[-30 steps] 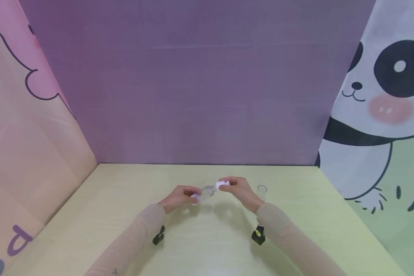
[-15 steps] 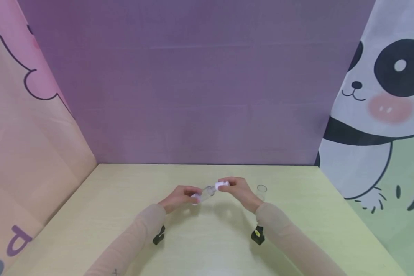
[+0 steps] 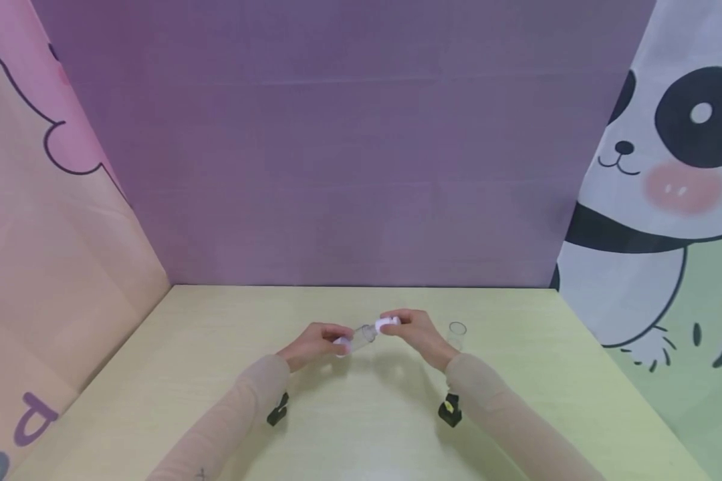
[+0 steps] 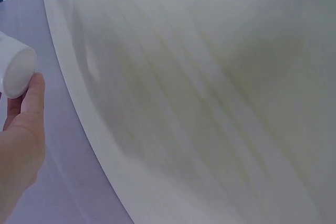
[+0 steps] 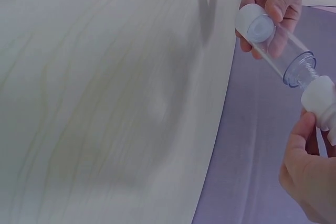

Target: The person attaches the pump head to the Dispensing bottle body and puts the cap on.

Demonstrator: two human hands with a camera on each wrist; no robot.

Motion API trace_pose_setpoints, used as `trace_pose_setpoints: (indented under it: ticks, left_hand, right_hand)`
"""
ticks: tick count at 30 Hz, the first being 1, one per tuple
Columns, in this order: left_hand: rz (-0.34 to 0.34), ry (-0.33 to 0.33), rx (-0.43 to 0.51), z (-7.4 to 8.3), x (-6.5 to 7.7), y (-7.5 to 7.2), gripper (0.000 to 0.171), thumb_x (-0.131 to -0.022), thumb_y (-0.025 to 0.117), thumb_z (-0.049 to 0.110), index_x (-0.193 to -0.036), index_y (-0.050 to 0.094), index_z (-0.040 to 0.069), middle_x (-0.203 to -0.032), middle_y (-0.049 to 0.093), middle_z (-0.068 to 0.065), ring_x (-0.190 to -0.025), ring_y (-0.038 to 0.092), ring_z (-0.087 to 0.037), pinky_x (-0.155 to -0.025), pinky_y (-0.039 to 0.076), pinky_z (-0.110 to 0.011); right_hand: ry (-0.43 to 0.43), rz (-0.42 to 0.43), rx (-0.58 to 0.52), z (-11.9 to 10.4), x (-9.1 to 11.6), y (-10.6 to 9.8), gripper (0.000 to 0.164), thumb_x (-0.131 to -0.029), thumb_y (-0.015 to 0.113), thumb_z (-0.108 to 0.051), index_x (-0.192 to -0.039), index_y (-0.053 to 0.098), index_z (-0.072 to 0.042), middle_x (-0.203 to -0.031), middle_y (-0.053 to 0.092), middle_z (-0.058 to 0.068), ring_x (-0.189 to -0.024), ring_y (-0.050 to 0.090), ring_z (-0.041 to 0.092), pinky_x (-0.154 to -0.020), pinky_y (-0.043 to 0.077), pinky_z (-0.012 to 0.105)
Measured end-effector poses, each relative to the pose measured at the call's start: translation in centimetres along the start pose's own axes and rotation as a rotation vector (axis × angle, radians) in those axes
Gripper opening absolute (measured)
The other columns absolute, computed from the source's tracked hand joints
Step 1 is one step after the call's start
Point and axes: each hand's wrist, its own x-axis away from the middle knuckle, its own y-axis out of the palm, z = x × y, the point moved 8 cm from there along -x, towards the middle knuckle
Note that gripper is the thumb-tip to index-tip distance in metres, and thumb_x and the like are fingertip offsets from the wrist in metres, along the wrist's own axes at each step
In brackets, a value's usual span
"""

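My left hand [image 3: 316, 342] grips the white base end of a clear bottle [image 3: 361, 337], held tilted above the table with its neck towards the right. In the right wrist view the clear bottle [image 5: 283, 51] shows a white inner disc [image 5: 261, 28] at the base and a threaded neck [image 5: 310, 71]. My right hand [image 3: 418, 332] pinches a white pump top [image 3: 388, 325] between thumb and fingers, right at that neck. The left wrist view shows only the round white base [image 4: 20, 72] and part of the left hand [image 4: 23, 135].
A clear, open-rimmed cylindrical cover [image 3: 456, 334] stands on the pale wooden table [image 3: 361, 414], just beyond my right wrist and partly hidden by it. Purple cloth [image 3: 361, 167] rises behind the table, with printed cloth panels on both sides.
The white pump top has shifted slightly towards the bottle, and the small gap at the neck has closed. Both hands otherwise stay nearly where they were.
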Motion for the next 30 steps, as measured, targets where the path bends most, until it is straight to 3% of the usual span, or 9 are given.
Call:
trace_pose_setpoints:
  ticks: [17,30]
  left_hand:
    - [-0.004,0.036,-0.014,0.73,-0.32,0.46,0.037,-0.081,0.069,0.011,-0.117,0.062,0.006,-0.122,0.059,-0.014,-0.103,0.055,-0.020,-0.087,0.047,-0.033]
    - [-0.023,0.024,-0.013,0.81,-0.72,0.79,0.037,-0.081,0.069,0.011,-0.116,0.062,0.006,-0.121,0.059,-0.013,-0.102,0.056,-0.019,-0.087,0.047,-0.033]
  right_hand:
    - [-0.008,-0.024,0.031,-0.09,0.03,0.15,0.034,-0.080,0.069,-0.027,-0.112,0.064,-0.014,-0.107,0.065,0.002,-0.099,0.057,0.019,-0.097,0.038,0.053]
    - [-0.028,-0.059,0.071,-0.36,-0.05,-0.02,0.035,-0.079,0.070,-0.019,-0.112,0.063,-0.009,-0.103,0.067,0.002,-0.094,0.058,0.017,-0.095,0.040,0.049]
